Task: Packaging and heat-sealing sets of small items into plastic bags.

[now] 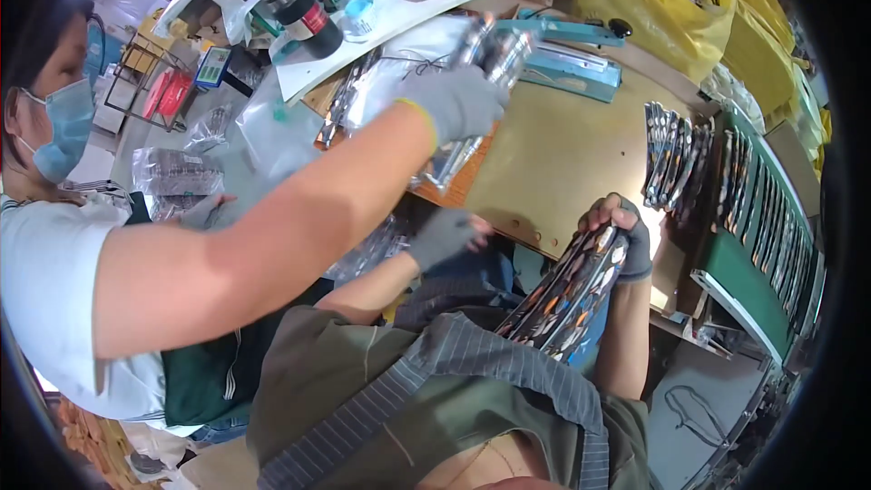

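Note:
My right hand point(621, 234), in a grey fingerless glove, is closed around the top of a folded patterned cloth bundle point(567, 295). The bundle is dark with orange and white shapes, and it slants down against my apron. Over the near edge of the table, my left hand point(451, 238), also gloved, has its fingers stretched out and holds nothing that I can see. Further off, a co-worker's gloved hand point(458, 104) reaches across from the left, gripping shiny wrapped pieces point(494, 54) that are blurred by motion.
A blue heat sealer point(572, 68) sits on the tan tabletop point(562, 154). Folded patterned pieces point(673, 159) stand in rows at the right, some in a green rack point(753, 281). Behind are a yellow bag point(649, 9) and a white shelf point(399, 27) with a thermos point(304, 18). The co-worker's arm point(272, 227) crosses at left.

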`<state>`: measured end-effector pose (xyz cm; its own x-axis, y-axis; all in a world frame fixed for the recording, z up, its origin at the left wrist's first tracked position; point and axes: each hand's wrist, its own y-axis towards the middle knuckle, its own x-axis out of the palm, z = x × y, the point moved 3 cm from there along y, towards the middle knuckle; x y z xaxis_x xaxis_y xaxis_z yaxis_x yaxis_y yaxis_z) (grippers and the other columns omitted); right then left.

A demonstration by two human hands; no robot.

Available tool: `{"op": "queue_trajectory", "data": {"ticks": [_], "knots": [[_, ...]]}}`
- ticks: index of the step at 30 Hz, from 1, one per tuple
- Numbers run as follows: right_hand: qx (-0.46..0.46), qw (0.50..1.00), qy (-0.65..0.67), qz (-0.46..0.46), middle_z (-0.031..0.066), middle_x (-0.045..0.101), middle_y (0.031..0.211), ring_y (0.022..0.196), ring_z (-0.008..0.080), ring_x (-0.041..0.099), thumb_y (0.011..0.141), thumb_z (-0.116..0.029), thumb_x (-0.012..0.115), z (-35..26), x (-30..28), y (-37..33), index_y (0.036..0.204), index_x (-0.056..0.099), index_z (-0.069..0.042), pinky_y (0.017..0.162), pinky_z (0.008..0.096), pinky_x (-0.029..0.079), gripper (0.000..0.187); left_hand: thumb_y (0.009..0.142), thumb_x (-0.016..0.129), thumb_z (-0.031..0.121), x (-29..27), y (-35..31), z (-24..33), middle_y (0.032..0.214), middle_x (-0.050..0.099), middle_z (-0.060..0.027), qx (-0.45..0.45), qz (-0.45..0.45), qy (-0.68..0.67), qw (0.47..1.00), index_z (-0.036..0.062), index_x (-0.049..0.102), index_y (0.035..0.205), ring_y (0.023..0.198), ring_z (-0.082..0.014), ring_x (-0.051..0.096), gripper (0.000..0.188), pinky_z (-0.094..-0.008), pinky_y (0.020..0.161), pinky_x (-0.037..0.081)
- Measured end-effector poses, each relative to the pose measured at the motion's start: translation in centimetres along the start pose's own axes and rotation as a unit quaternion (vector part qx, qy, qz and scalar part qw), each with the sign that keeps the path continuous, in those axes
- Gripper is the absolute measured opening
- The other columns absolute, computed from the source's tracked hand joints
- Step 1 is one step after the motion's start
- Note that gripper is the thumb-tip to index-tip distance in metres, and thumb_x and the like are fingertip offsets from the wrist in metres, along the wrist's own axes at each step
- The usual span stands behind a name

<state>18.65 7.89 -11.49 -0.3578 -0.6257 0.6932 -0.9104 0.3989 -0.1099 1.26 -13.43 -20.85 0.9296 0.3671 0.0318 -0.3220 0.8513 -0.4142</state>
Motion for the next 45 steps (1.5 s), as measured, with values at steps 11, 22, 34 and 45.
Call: {"op": "queue_trajectory", "data": {"ticks": [11, 22, 34, 45], "knots": [[0.009, 0.985, -0.108, -0.136, 0.0110, 0.065, 0.086, 0.081, 0.0177, 0.063, 0.083, -0.018, 0.054, 3.3, 4.4, 4.0, 0.089, 0.065, 0.003, 0.072, 0.0293, 0.050, 0.024, 0.086, 0.049, 0.022, -33.3, 7.2, 2.5, 0.094, 0.065, -0.0167, 0.261, 0.280, 0.530, 0.757, 0.0065, 0.065, 0.097, 0.088, -0.0306, 0.061, 0.024, -0.0407, 0.076, 0.047], [0.001, 0.990, -0.139, -0.002, 0.0122, 0.065, 0.084, 0.072, 0.0173, 0.063, 0.076, -0.014, 0.058, 1.5, 3.6, 2.4, 0.119, 0.047, 0.009, 0.066, 0.0282, 0.051, 0.050, 0.090, 0.046, 0.014, 1.9, 5.3, 13.5, 0.070, 0.053, -0.0007, 0.360, 0.138, 0.128, 0.914, 0.0010, 0.058, 0.076, 0.065, -0.0108, 0.048, 0.023, -0.0257, 0.062, 0.041], [-0.034, 0.996, -0.072, -0.037, 0.0136, 0.064, 0.083, 0.066, 0.0164, 0.062, 0.079, -0.012, 0.053, -1.7, 1.7, -0.8, 0.097, 0.060, 0.006, 0.065, 0.0271, 0.050, 0.027, 0.087, 0.051, 0.014, 7.0, 7.7, 17.8, 0.069, 0.060, -0.0028, 0.348, 0.077, 0.168, 0.919, 0.0011, 0.064, 0.082, 0.065, -0.0124, 0.058, 0.019, -0.0284, 0.056, 0.046], [0.055, 0.976, 0.205, -0.044, 0.0026, 0.041, 0.135, 0.119, 0.0108, 0.041, 0.089, -0.041, 0.054, 6.2, 3.3, -11.3, 0.141, 0.028, -0.008, 0.102, 0.0297, 0.033, 0.066, 0.091, 0.045, 0.036, 11.0, -2.7, 6.1, 0.083, 0.058, -0.0086, 0.336, -0.037, 0.139, 0.931, -0.0040, 0.054, 0.086, 0.070, -0.0153, 0.053, 0.042, -0.0316, 0.062, 0.044]]}}
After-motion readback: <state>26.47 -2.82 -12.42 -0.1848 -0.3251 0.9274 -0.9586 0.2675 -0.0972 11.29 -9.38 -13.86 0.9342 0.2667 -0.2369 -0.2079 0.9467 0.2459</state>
